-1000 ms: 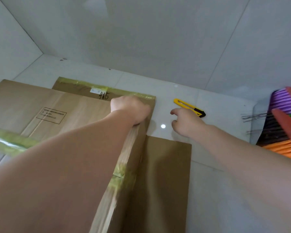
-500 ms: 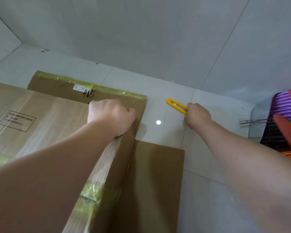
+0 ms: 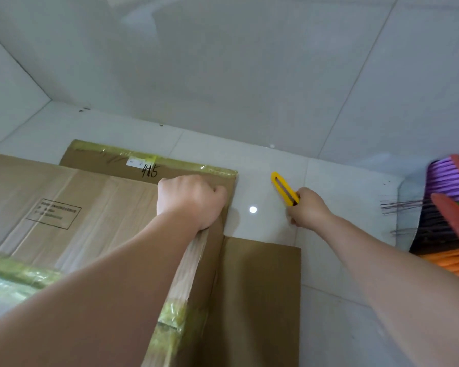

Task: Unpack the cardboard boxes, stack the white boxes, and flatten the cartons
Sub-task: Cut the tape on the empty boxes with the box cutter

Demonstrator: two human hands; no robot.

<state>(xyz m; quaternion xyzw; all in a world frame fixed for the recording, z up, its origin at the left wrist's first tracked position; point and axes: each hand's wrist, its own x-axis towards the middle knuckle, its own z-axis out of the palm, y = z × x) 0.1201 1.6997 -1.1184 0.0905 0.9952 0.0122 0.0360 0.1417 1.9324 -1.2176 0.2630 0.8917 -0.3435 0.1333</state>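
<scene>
Head view: nearest, under the left forearm, the sealed cardboard carton [image 3: 72, 207] stands with yellowish tape [image 3: 16, 271] across its top, so unpacking looks barely begun; no white boxes show. The left hand [image 3: 191, 200] is clenched on the carton's far right corner, knuckles down. Below and right of that hand a flattened cardboard sheet [image 3: 260, 300] lies on the tiled floor [image 3: 342, 327]; another, marked 415 [image 3: 150, 171], lies beyond it. Across bare tile, the right hand [image 3: 309, 207] is closed round the yellow utility knife [image 3: 282, 186], its tip pointing toward the wall [image 3: 249, 75]. Right of it, broom bristles [image 3: 451, 207] crowd the edge; open floor between the hands leaves room to swing back.
</scene>
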